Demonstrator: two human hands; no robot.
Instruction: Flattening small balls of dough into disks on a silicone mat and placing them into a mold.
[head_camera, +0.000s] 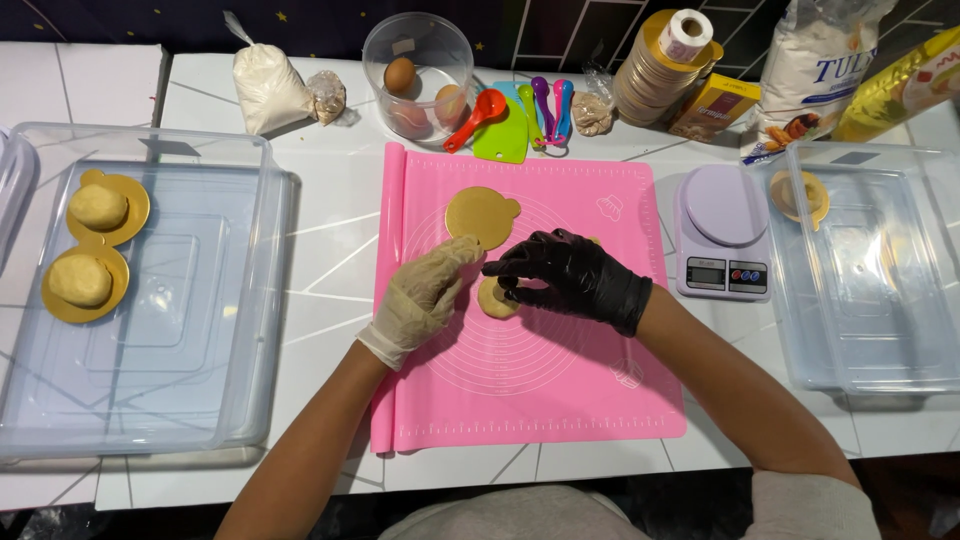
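A small flattened disc of pale dough (494, 300) lies on the pink silicone mat (560, 390). My right hand (570, 275), in a black glove, presses its fingertips onto the disc's top edge. My left hand (425, 295), in a cream glove, touches the disc from the left with its fingertips. Just above the hands a round gold cake board (482, 215) lies bare on the mat.
A clear tub (200, 400) on the left holds two dough balls on gold boards (97, 208) (80, 282). A lilac kitchen scale (722, 232) and another clear tub (880, 340) stand right. At the back are an egg container (418, 70), measuring spoons (548, 105), bags and stacked gold boards (655, 70).
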